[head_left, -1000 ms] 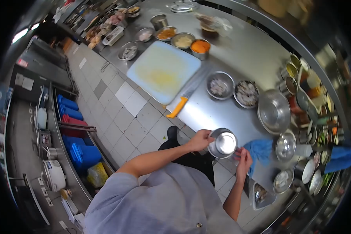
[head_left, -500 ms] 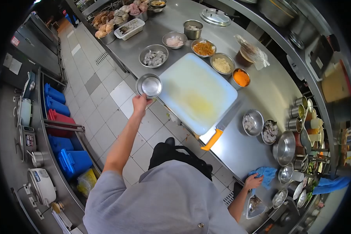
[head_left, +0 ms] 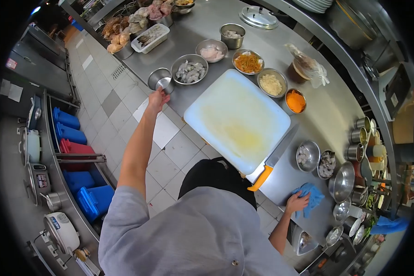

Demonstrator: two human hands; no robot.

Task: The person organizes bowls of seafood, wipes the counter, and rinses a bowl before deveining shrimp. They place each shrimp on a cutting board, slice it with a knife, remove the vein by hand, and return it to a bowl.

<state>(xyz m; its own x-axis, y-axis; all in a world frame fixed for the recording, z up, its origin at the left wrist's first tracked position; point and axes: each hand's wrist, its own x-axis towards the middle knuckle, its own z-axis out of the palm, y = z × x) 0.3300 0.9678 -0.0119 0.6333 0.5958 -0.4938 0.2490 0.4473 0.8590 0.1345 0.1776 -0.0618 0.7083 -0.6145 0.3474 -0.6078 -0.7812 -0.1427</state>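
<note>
The metal bowl (head_left: 159, 79) was pinched in the left hand (head_left: 158, 100), while the right hand (head_left: 297, 202) lay part-open on the blue cloth (head_left: 313, 197).

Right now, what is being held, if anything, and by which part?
The left hand holds a small steel pot by its near side. The right hand is on the blue cloth, grip unclear.

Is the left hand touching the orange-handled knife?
No, the left hand is at the small metal bowl, well away from the knife.
</note>
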